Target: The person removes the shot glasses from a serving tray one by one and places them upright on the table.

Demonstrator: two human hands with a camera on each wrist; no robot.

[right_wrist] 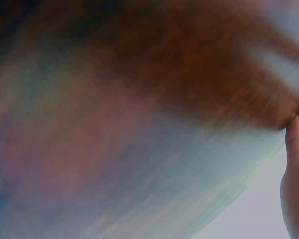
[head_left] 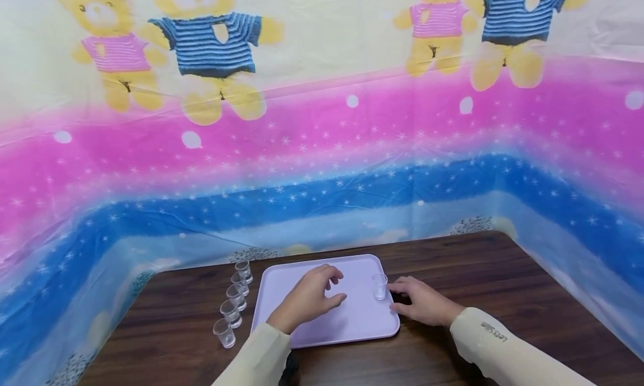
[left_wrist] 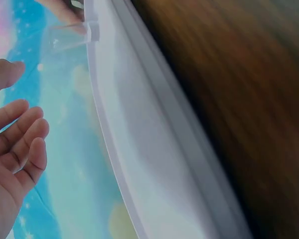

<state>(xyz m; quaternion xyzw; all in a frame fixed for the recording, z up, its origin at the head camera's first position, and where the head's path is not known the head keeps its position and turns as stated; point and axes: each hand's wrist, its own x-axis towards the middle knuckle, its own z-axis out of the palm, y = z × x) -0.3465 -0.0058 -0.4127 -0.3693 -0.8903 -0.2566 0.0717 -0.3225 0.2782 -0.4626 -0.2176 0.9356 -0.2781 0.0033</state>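
Note:
A small clear plastic cup (head_left: 380, 286) stands near the right edge of a lilac tray (head_left: 352, 330). My right hand (head_left: 425, 302) lies at that edge, its fingertips right beside the cup and its thumb spread apart below. In the left wrist view, a finger of the right hand overlaps the cup (left_wrist: 67, 38) close to its base. My left hand (head_left: 314, 296) hovers over the middle of the tray, thumb apart from loosely bent fingers, holding nothing. The right wrist view catches only part of the right hand (right_wrist: 295, 174) at its edge.
Several similar clear cups (head_left: 231, 313) stand in a slanting row on the brown wooden table (head_left: 483, 274), left of the tray. Behind the table hangs a cloth (head_left: 322, 196) printed with bears and pink and blue bands.

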